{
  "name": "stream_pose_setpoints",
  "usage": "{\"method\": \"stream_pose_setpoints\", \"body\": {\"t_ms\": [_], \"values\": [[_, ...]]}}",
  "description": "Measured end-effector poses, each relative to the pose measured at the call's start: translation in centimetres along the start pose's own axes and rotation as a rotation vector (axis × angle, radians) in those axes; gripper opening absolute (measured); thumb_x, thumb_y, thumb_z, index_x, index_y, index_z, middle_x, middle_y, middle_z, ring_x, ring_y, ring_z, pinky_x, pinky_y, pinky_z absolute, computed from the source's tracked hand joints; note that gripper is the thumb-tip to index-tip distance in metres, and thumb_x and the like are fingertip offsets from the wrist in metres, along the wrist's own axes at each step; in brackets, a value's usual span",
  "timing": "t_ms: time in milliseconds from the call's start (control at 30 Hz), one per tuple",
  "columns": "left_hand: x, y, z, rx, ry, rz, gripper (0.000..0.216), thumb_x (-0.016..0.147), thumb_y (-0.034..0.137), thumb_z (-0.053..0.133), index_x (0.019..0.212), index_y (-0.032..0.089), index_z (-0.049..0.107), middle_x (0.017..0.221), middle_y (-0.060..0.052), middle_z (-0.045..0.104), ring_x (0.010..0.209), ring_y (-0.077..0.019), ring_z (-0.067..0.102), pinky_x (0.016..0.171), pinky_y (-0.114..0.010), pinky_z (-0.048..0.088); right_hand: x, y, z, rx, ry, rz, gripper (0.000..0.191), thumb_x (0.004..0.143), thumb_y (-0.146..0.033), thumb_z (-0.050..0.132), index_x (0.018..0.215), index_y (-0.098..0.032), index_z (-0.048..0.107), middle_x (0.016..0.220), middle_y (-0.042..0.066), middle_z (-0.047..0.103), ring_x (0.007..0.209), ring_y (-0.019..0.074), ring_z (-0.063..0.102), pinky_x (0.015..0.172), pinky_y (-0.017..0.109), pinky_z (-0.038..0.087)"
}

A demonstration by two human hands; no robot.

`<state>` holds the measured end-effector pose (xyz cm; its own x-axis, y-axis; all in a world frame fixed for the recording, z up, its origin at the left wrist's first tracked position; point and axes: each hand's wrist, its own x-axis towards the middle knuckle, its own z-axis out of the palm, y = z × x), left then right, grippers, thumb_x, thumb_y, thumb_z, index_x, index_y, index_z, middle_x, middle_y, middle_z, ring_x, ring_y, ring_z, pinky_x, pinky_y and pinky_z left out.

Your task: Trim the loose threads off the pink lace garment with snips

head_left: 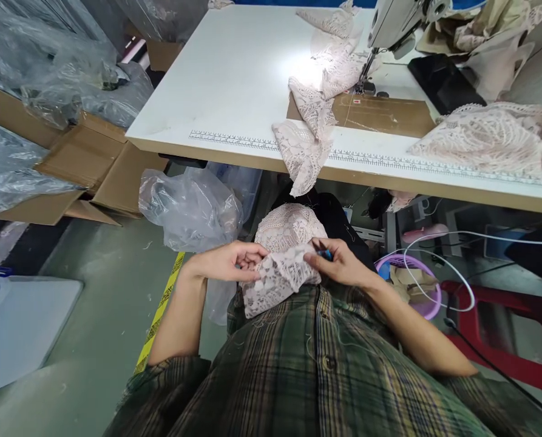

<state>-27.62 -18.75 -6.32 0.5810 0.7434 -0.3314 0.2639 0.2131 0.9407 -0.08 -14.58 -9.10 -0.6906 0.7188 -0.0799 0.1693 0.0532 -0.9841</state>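
A pale pink lace piece point(282, 276) lies across my lap, and both hands are at it. The fingers of my left hand point(232, 261) are closed on its left edge. My right hand point(338, 262) pinches its upper right edge between thumb and finger. A small blue object point(325, 254) shows in the right hand, mostly hidden by the fingers; its kind cannot be made out. Just beyond, a rounded lace piece point(291, 226) rests on my knees. A string of lace pieces point(314, 109) hangs over the table edge in front of me.
The white sewing table point(234, 79) carries a sewing machine point(389, 27), a printed ruler strip and a lace pile point(493, 139) at right. Cardboard boxes point(88, 152) and plastic bags point(193, 206) stand left. A purple basket point(434, 309) and red stool point(480, 328) are at right.
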Motion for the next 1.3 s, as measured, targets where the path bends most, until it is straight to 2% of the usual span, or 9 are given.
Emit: {"method": "stream_pose_setpoints", "body": {"t_ms": [167, 267, 367, 567, 700, 933, 1033, 1133, 1300], "values": [[4.0, -2.4, -2.2, 0.127, 0.354, 0.028, 0.037, 0.08, 0.039, 0.07, 0.108, 0.015, 0.066, 0.082, -0.004, 0.066, 0.068, -0.0129, 0.059, 0.063, -0.024, 0.048, 1.1, 2.5, -2.6, -0.388, 0.307, 0.004, 0.029, 0.09, -0.044, 0.055, 0.082, -0.018, 0.065, 0.07, 0.0, 0.058, 0.063, 0.0133, 0.05, 0.062, 0.026, 0.041], [5.7, -3.6, -3.0, 0.404, 0.572, 0.061, 0.032, 0.082, 0.034, 0.067, 0.108, 0.016, 0.067, 0.109, -0.011, 0.066, 0.099, -0.0224, 0.063, 0.089, -0.037, 0.051, 1.6, 3.7, -3.6, -0.579, 0.504, 0.029, 0.037, 0.087, -0.044, 0.059, 0.11, -0.018, 0.07, 0.091, 0.008, 0.071, 0.077, 0.021, 0.063, 0.074, 0.033, 0.048], [6.9, -3.6, -1.9, 0.602, 0.707, 0.156, 0.03, 0.089, 0.028, 0.057, 0.115, 0.016, 0.065, 0.128, -0.013, 0.058, 0.122, -0.0268, 0.055, 0.108, -0.045, 0.041, 1.9, 3.8, -3.8, -0.527, 0.629, 0.001, 0.038, 0.089, -0.044, 0.056, 0.11, -0.016, 0.071, 0.096, 0.012, 0.074, 0.082, 0.0243, 0.068, 0.077, 0.036, 0.051], [9.7, -3.6, 3.6, 0.816, 0.576, 0.531, 0.06, 0.088, 0.048, 0.061, 0.136, 0.014, 0.05, 0.145, -0.02, 0.047, 0.134, -0.0349, 0.046, 0.108, -0.055, 0.04, 3.1, 1.7, -3.1, -0.348, 0.676, -0.153, 0.032, 0.091, -0.042, 0.053, 0.1, -0.017, 0.071, 0.082, 0.007, 0.074, 0.077, 0.0203, 0.068, 0.076, 0.033, 0.053], [11.4, -4.8, 4.8, 0.944, 0.473, 0.554, 0.059, 0.088, 0.044, 0.062, 0.137, 0.015, 0.047, 0.143, -0.021, 0.049, 0.136, -0.0346, 0.044, 0.11, -0.057, 0.038, 4.3, 0.2, -2.5, -0.267, 0.645, -0.249, 0.028, 0.091, -0.039, 0.054, 0.098, -0.018, 0.071, 0.088, 0.006, 0.074, 0.079, 0.0183, 0.068, 0.077, 0.031, 0.053], [11.6, -1.4, 2.7, 0.387, 0.967, 0.399, 0.049, 0.083, 0.053, 0.066, 0.113, 0.017, 0.054, 0.099, -0.008, 0.066, 0.091, -0.0208, 0.066, 0.081, -0.034, 0.053, 6.0, -2.3, -1.9, -0.22, 0.634, -0.346, 0.023, 0.09, -0.036, 0.054, 0.094, -0.018, 0.068, 0.083, 0.005, 0.072, 0.073, 0.0156, 0.065, 0.071, 0.028, 0.051], [11.3, 1.2, 2.0, 0.347, 1.024, 0.405, 0.029, 0.087, 0.046, 0.062, 0.088, 0.018, 0.058, 0.076, -0.001, 0.062, 0.07, -0.0137, 0.059, 0.066, -0.025, 0.047, 6.5, -3.3, -1.6, -0.272, 0.657, -0.334, 0.024, 0.089, -0.04, 0.056, 0.087, -0.018, 0.065, 0.076, 0.003, 0.068, 0.066, 0.0139, 0.059, 0.065, 0.026, 0.047], [10.5, 2.6, 2.6, 0.594, 0.98, 0.564, 0.025, 0.09, 0.028, 0.055, 0.067, 0.018, 0.053, 0.066, 0.001, 0.056, 0.061, -0.0115, 0.052, 0.062, -0.025, 0.04, 6.6, -4.2, -1.2, -0.338, 0.702, -0.196, 0.028, 0.081, -0.046, 0.063, 0.08, -0.019, 0.06, 0.063, -0.001, 0.059, 0.053, 0.0111, 0.049, 0.055, 0.025, 0.039], [7.1, 2.6, 4.5, 0.943, 0.742, 0.79, 0.023, 0.085, 0.017, 0.058, 0.063, 0.018, 0.053, 0.06, 0.001, 0.054, 0.059, -0.0124, 0.049, 0.063, -0.029, 0.037, 4.8, -4.7, 0.1, -0.365, 0.642, -0.061, 0.025, 0.081, -0.036, 0.059, 0.063, -0.02, 0.05, 0.055, -0.004, 0.048, 0.052, 0.0101, 0.04, 0.053, 0.025, 0.032]]}}
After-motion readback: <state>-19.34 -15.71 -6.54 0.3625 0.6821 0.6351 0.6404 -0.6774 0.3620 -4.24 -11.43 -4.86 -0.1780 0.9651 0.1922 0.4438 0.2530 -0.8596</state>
